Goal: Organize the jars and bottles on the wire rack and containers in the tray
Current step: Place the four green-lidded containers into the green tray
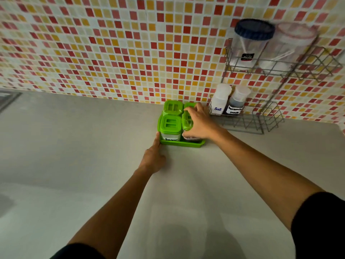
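A green tray (194, 144) sits on the counter against the tiled wall and holds several green-lidded containers. The front left one (170, 126) is labelled "Sugar". My right hand (198, 121) grips the front right container (186, 120) from above, thumb at its front. My left hand (154, 157) is curled, with one finger pressed on the tray's left front corner. On the wire rack (261, 126) at the right, a "Salt" bottle (220, 100) and a dark sauce bottle (236, 102) stand on the lower shelf. Above them are a blue-lidded jar (250, 42) and a clear jar (293, 43).
A grey counter (93, 146) runs from the wall toward me. The rack's right-hand slots on both shelves hold nothing. A metal edge (7, 100), perhaps a sink, shows at the far left.
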The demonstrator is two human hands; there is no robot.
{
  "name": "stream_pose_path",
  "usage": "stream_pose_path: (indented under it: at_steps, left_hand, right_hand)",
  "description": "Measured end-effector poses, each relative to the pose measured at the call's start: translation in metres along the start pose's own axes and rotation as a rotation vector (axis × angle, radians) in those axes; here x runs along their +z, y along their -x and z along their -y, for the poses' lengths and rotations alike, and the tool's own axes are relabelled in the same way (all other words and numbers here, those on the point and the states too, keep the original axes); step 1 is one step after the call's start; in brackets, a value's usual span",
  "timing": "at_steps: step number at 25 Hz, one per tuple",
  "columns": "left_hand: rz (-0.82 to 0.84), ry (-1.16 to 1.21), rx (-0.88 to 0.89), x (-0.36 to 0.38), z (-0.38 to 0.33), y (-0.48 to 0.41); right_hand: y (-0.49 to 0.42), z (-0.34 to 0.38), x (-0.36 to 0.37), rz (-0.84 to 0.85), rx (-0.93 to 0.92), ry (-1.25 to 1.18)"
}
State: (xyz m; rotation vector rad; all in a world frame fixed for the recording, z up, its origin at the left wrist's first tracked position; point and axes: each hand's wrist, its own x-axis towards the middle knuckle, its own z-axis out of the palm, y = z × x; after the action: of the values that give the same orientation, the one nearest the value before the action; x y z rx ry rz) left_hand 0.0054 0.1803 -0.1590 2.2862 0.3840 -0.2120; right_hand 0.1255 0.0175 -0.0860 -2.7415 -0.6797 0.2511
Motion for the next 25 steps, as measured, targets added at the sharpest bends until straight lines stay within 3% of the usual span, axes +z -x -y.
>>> stream_pose_path:
  at_steps: [6,11,13,15,17,20,25]
  left_hand:
    - [0.01,0.033,-0.004,-0.001,-0.003,0.002]
    - [0.015,0.008,0.015,-0.002,-0.001,0.0]
    - [-0.011,0.093,0.025,-0.003,0.0,-0.003]
    - [-0.095,0.289,-0.032,-0.003,0.001,-0.007]
    - [-0.155,0.558,-0.141,-0.003,-0.001,-0.013]
    - [-0.203,0.745,-0.238,0.002,-0.002,-0.021]
    - [-0.247,0.706,-0.268,0.001,-0.011,-0.039]
  right_hand:
    - [0.016,-0.004,0.025,-0.103,0.027,-0.089]
    - [0.025,-0.013,0.028,-0.036,0.007,-0.131]
    - [0.032,-0.02,0.029,-0.117,0.111,-0.306]
    - [0.039,-0.026,0.037,-0.181,0.37,-0.56]
    - [0.047,-0.027,0.048,-0.106,0.612,-0.917]
    - [0.048,-0.02,0.055,-0.076,0.618,-1.451]
    - [0.03,-0.016,0.045,-0.168,0.645,-1.606]
